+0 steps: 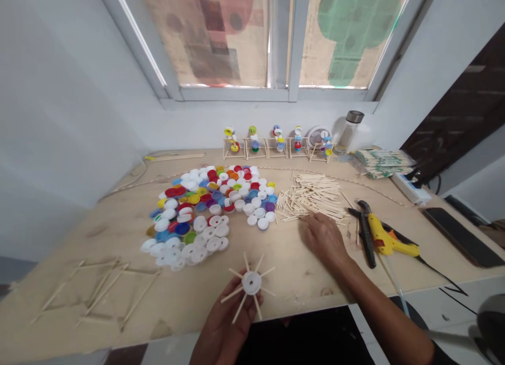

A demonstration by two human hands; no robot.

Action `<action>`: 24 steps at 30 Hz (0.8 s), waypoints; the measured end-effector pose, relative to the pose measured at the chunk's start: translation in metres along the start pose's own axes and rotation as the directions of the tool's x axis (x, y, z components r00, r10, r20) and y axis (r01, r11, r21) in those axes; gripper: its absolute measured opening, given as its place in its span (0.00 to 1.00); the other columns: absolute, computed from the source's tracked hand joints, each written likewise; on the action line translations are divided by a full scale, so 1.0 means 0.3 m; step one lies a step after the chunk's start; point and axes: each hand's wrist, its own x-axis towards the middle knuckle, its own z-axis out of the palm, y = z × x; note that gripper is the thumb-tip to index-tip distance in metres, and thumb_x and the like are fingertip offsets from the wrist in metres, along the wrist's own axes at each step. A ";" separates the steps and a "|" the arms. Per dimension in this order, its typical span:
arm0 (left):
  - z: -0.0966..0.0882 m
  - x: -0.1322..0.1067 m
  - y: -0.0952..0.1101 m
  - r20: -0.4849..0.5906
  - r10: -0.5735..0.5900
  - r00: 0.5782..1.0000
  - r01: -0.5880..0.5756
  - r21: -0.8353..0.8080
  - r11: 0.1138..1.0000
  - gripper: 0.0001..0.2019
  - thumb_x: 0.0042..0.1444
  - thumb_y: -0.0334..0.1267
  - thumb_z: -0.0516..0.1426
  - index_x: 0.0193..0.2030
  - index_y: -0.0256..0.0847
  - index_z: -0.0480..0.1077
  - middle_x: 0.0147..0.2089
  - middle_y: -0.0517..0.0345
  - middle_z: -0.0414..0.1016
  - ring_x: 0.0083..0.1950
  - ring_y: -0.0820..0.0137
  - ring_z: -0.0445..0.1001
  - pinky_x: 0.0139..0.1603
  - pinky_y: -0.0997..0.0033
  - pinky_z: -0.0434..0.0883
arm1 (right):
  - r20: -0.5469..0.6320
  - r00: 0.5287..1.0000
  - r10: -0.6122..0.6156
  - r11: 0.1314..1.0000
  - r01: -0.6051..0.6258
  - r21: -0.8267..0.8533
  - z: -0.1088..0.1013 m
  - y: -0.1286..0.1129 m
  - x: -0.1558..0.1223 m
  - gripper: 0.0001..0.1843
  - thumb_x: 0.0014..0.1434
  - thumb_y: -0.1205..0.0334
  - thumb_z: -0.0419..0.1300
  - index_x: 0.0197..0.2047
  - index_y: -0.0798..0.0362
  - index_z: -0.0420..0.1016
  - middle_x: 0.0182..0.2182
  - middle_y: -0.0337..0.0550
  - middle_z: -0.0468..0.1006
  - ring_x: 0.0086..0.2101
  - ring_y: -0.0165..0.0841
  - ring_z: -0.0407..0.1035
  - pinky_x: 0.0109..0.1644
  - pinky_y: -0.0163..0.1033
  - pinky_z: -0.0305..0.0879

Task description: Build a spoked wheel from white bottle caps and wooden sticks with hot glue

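Observation:
My left hand (226,323) is closed round a white bottle cap wheel (251,283) with several thin wooden sticks glued round it like spokes, held up over the table's near edge. My right hand (324,237) reaches into the near edge of a pile of short wooden sticks (311,195), fingers curled down onto them; what they grip is hidden. A heap of coloured and white bottle caps (205,212) lies left of the sticks.
A yellow glue gun (384,239) and black pliers (366,233) lie right of my right hand. Stick frames (98,294) lie at the near left. Small cap-and-stick models (276,143) line the back wall, with a bottle (349,131), packed sticks (382,162) and a phone (461,236).

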 end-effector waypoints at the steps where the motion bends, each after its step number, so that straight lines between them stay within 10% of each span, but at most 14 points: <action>1: 0.003 -0.001 0.001 0.008 -0.004 1.000 0.004 0.002 1.000 0.14 0.41 0.23 0.62 0.37 0.37 0.77 0.37 0.53 0.80 0.33 0.67 0.78 0.38 0.69 0.78 | -0.006 1.000 0.005 1.000 -0.005 0.015 -0.006 0.008 -0.016 0.13 0.61 0.67 0.51 0.43 0.51 0.76 0.35 0.46 0.77 0.38 0.37 0.68 0.43 0.39 0.59; 11: 0.003 0.029 -0.007 -0.031 -0.015 0.999 0.017 0.086 0.996 0.14 0.38 0.25 0.65 0.35 0.38 0.77 0.37 0.54 0.80 0.32 0.67 0.78 0.36 0.69 0.77 | -0.028 0.998 0.058 0.997 -0.056 0.053 -0.031 0.075 -0.137 0.13 0.61 0.66 0.51 0.43 0.51 0.76 0.39 0.46 0.78 0.41 0.38 0.69 0.46 0.42 0.61; 24: 0.109 0.059 0.070 0.064 -0.086 0.994 0.045 0.476 0.878 0.14 0.39 0.28 0.66 0.35 0.36 0.74 0.36 0.53 0.79 0.32 0.69 0.76 0.36 0.69 0.75 | 0.053 0.996 0.069 0.997 -0.068 -0.031 -0.033 0.071 -0.076 0.12 0.61 0.68 0.52 0.43 0.51 0.76 0.42 0.47 0.76 0.43 0.40 0.65 0.46 0.41 0.55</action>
